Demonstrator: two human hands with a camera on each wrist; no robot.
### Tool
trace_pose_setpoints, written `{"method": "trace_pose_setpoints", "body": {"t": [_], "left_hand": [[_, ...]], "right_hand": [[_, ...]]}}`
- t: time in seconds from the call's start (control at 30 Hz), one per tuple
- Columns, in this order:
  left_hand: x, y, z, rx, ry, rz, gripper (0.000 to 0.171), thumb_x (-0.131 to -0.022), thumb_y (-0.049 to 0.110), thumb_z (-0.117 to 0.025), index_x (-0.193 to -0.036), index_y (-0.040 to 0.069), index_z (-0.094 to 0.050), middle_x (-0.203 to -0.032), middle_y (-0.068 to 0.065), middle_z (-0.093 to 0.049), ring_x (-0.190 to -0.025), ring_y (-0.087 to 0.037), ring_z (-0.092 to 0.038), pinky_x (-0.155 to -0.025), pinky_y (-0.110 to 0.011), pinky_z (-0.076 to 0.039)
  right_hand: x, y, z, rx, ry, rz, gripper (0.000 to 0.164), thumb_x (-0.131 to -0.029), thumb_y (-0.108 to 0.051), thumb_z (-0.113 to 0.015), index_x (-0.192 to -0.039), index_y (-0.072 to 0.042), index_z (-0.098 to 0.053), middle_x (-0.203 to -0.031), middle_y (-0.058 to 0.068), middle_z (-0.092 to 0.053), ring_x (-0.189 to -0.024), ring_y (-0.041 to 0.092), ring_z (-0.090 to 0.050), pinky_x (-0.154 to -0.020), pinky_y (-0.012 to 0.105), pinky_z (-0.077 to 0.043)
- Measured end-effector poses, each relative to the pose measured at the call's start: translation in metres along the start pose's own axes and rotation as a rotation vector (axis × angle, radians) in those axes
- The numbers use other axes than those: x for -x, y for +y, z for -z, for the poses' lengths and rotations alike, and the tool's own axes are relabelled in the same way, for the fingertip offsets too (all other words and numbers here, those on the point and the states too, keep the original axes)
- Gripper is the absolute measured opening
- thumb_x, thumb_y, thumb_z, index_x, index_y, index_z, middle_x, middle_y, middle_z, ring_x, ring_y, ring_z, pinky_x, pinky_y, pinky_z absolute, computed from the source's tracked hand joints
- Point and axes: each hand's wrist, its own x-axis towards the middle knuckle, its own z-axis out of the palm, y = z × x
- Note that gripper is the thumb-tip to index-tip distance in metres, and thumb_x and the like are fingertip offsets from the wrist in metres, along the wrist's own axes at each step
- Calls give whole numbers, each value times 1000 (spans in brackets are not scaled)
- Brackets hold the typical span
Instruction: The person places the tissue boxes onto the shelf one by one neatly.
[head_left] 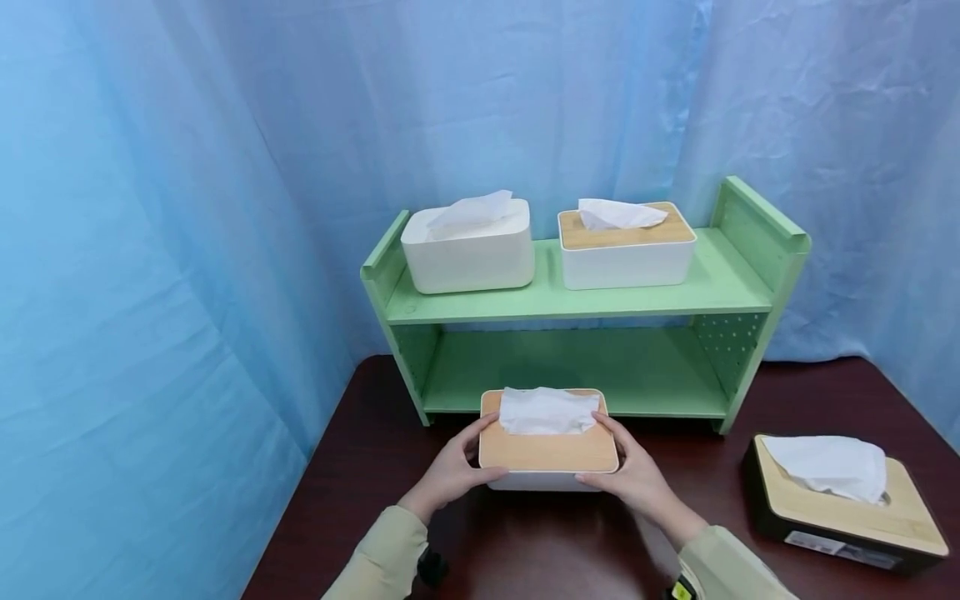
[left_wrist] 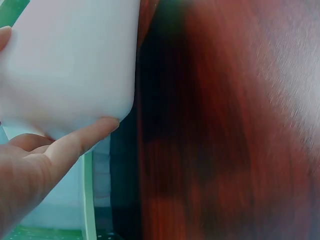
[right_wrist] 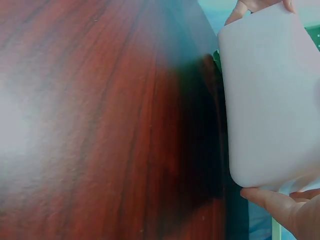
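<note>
Both hands hold a white tissue box (head_left: 546, 481) with a light wooden lid, a white tissue sticking out of its top. My left hand (head_left: 455, 467) grips its left end and my right hand (head_left: 637, 475) its right end, thumbs toward the near side. In the head view the box is in front of the lower shelf of a green rack (head_left: 570, 367). The left wrist view shows the left thumb at a rounded corner of the white box (left_wrist: 75, 60). In the right wrist view the white box (right_wrist: 270, 100) has a hand at each end.
On the rack's top shelf stand an all-white tissue box (head_left: 472, 262) at left and a wooden-lidded white tissue box (head_left: 628, 267) at right. A black tissue box with a wooden lid (head_left: 832, 504) lies on the dark table (head_left: 330, 517) at right. Blue curtains (head_left: 300, 125) hang behind.
</note>
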Motion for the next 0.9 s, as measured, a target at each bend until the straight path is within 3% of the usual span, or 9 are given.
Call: {"method": "trace_pose_setpoints", "body": {"t": [0.2, 0.47, 0.6, 0.73, 0.9], "left_hand": [[5, 3, 15, 0, 6, 15, 75, -82, 13, -74, -147, 17, -36, -153, -17, -26, -130, -37, -43, -97, -45, -46], [4, 10, 33, -14, 42, 30, 74, -82, 12, -74, -146, 18, -38, -154, -15, -26, -130, -37, -42, -101, -50, -41], [-3, 6, 42, 15, 45, 69, 75, -82, 12, -74, -147, 19, -37, -154, -17, -24, -131, -40, -41, -94, -46, -48], [-9, -6, 50, 73, 41, 112, 79, -81, 14, -76, -148, 21, -35, -153, -20, -24, -129, -44, -41, -82, -43, -54], [-15, -10, 57, 97, 38, 131, 79, -81, 16, -76, -148, 22, -35, -154, -19, -22, -128, -44, -42, -81, -43, -55]], "right_hand": [[-6, -8, -7, 0, -42, 46, 91, -69, -12, -84, -146, -15, -34, -139, 26, -45, -118, 31, -53, -81, 22, -48], [-16, -26, -11, 6, -83, 67, 89, -73, -17, -82, -147, -18, -33, -149, 20, -34, -127, 34, -47, -85, 28, -49], [-26, -29, -14, -2, -101, 78, 86, -74, -16, -81, -146, -17, -34, -153, 17, -27, -132, 37, -41, -93, 35, -47], [-34, -28, -17, -5, -112, 88, 83, -74, -15, -81, -145, -17, -37, -152, 19, -30, -132, 39, -40, -101, 47, -41], [-42, -30, -16, -23, -144, 64, 83, -76, -16, -80, -146, -17, -36, -151, 20, -29, -128, 43, -43, -93, 44, -48]]}}
